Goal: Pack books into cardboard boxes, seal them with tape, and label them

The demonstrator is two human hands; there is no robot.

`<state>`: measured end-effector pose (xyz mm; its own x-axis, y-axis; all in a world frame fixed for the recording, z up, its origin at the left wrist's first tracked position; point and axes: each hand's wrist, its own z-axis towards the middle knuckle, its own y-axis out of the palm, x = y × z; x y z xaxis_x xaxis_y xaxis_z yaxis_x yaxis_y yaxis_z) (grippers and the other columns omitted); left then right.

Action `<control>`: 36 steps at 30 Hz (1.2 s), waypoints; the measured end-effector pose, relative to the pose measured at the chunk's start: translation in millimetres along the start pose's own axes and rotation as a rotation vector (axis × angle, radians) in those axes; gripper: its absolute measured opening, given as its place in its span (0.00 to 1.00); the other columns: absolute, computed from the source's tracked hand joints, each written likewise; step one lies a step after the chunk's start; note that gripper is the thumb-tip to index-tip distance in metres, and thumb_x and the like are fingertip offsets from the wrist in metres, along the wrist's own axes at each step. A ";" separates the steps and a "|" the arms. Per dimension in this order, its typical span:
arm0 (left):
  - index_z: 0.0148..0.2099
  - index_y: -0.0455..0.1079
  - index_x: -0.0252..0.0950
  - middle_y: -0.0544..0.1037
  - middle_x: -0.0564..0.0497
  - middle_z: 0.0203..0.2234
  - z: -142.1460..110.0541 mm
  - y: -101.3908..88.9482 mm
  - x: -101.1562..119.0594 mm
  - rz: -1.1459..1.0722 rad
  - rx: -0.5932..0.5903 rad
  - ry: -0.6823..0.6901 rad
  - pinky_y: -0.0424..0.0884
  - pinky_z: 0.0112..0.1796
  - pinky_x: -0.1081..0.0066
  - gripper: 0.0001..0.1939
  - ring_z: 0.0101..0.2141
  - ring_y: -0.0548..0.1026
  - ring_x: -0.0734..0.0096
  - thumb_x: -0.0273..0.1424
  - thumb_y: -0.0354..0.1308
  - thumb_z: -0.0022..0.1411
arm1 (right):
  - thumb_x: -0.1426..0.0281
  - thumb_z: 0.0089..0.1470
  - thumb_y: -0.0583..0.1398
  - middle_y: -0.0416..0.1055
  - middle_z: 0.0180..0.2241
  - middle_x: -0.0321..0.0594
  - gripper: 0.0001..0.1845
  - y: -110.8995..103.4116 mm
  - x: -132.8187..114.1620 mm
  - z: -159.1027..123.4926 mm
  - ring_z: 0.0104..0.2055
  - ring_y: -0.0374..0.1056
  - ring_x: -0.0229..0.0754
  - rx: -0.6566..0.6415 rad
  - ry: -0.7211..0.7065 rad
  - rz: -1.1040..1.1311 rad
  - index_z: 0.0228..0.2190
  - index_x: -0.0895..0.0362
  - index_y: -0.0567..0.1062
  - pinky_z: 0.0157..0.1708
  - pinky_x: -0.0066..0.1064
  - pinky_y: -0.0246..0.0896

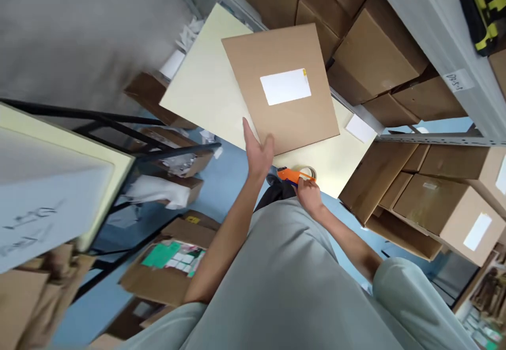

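A brown cardboard box (284, 120) with a white label (285, 86) is over the cream tabletop (205, 70). My left hand (259, 152) grips its near left corner, the thumb on the upper face and the fingers along the side. Close to my waist, my right hand (309, 194) is wrapped around the handle of an orange tape dispenser (290, 174). A roll of tape (309, 172) shows beside the dispenser's orange body. The underside of the box is hidden.
Metal shelving (430, 39) with stacked cartons (375, 49) runs along the right. More cartons (430, 197) stand at the lower right. On the left are a black-framed table (114, 160) and an open carton (158, 279) with green and white packets. A white paper (360, 128) lies on the tabletop.
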<state>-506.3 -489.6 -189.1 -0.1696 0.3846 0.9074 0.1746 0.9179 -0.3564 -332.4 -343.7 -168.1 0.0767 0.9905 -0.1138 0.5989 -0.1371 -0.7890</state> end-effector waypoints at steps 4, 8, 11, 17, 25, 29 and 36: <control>0.84 0.32 0.44 0.42 0.42 0.82 21.6 9.8 25.6 0.180 0.177 -0.053 0.51 0.76 0.46 0.50 0.80 0.40 0.53 0.56 0.54 0.75 | 0.66 0.75 0.58 0.83 0.40 0.58 0.14 -15.0 11.3 11.3 0.45 0.80 0.52 -0.058 -0.051 0.057 0.50 0.65 0.75 0.52 0.36 0.69; 0.84 0.28 0.46 0.46 0.43 0.81 24.7 19.5 36.2 0.316 0.134 -0.050 0.55 0.74 0.45 0.49 0.79 0.48 0.55 0.55 0.51 0.76 | 0.73 0.73 0.55 0.83 0.42 0.59 0.13 -21.3 31.2 15.9 0.47 0.79 0.53 -0.072 -0.138 0.129 0.52 0.66 0.76 0.55 0.38 0.67; 0.84 0.28 0.43 0.48 0.41 0.81 21.9 19.5 38.6 0.424 0.138 -0.023 0.56 0.74 0.48 0.50 0.78 0.52 0.57 0.56 0.51 0.76 | 0.78 0.71 0.55 0.83 0.43 0.59 0.14 -23.0 49.0 13.6 0.47 0.79 0.54 -0.083 -0.178 0.184 0.53 0.66 0.76 0.55 0.39 0.67; 0.83 0.39 0.46 0.56 0.42 0.79 24.2 15.2 44.7 0.506 -0.037 -0.077 0.64 0.70 0.48 0.49 0.75 0.61 0.55 0.59 0.55 0.73 | 0.81 0.69 0.56 0.83 0.43 0.62 0.14 -25.8 158.6 -29.6 0.47 0.78 0.56 -0.166 0.084 0.171 0.51 0.66 0.78 0.48 0.40 0.67; 0.84 0.29 0.40 0.58 0.36 0.77 22.2 14.7 42.7 0.490 0.108 -0.171 0.65 0.70 0.50 0.52 0.74 0.65 0.53 0.57 0.52 0.76 | 0.79 0.71 0.51 0.81 0.44 0.71 0.17 -54.7 255.1 9.2 0.47 0.78 0.54 0.064 0.190 0.098 0.52 0.74 0.74 0.56 0.45 0.61; 0.83 0.35 0.33 0.64 0.32 0.74 18.5 21.7 45.8 0.487 0.228 -0.175 0.66 0.69 0.58 0.53 0.72 0.68 0.52 0.57 0.55 0.74 | 0.80 0.68 0.51 0.82 0.45 0.68 0.21 -83.1 244.7 78.9 0.46 0.79 0.56 0.060 0.116 -0.028 0.58 0.76 0.70 0.55 0.44 0.61; 0.83 0.36 0.33 0.57 0.34 0.78 16.5 22.6 43.4 0.465 0.229 -0.140 0.64 0.70 0.63 0.52 0.74 0.64 0.59 0.56 0.54 0.75 | 0.81 0.67 0.48 0.83 0.45 0.61 0.23 -105.9 242.3 119.2 0.44 0.79 0.51 0.053 -0.091 -0.205 0.58 0.74 0.71 0.55 0.40 0.58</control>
<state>-525.7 -450.5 -161.4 -0.2555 0.7504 0.6095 0.0485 0.6396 -0.7671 -472.3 -90.0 -184.1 -0.1157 0.9933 -0.0002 0.5515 0.0640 -0.8317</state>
